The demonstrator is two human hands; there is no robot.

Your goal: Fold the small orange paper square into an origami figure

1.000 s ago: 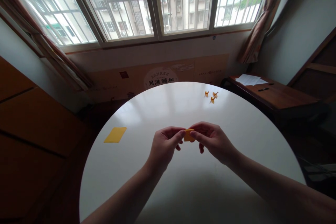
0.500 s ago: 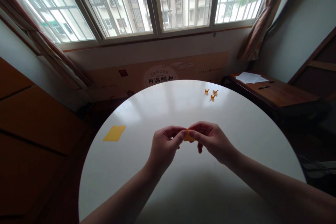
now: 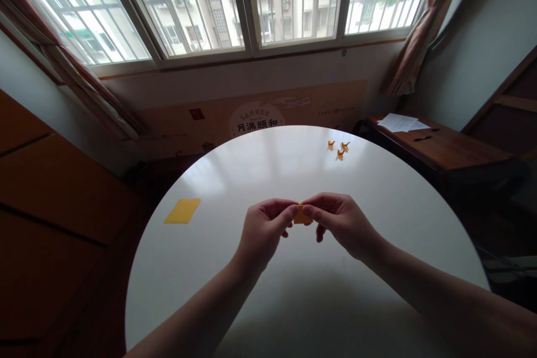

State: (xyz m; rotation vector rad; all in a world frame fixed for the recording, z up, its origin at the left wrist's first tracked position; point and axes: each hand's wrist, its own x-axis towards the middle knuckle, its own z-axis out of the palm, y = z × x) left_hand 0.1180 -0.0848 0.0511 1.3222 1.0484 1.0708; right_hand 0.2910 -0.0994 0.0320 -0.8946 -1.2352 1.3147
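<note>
Between my two hands is a small folded piece of orange-yellow paper (image 3: 301, 217), held above the middle of the white round table (image 3: 377, 302). My left hand (image 3: 268, 226) pinches its left upper edge between thumb and fingers. On the other side my right hand (image 3: 335, 218) pinches the right upper edge, with its lower fingers curled beneath. The thumbs are close together along the top, and the fingers hide the paper's sides and back. Farther off, three folded paper cranes (image 3: 340, 154) stand grouped near the far right of the table.
Flat yellow paper (image 3: 183, 211) lies at the table's left; whether it is one sheet or a stack I cannot tell. A wooden side table (image 3: 461, 145) with white papers (image 3: 401, 122) stands beyond the right edge. Barred windows and curtains are behind.
The hands have barely moved. Slightly more of the folded paper's front shows below the thumbs, and the whole view has shifted a little.
</note>
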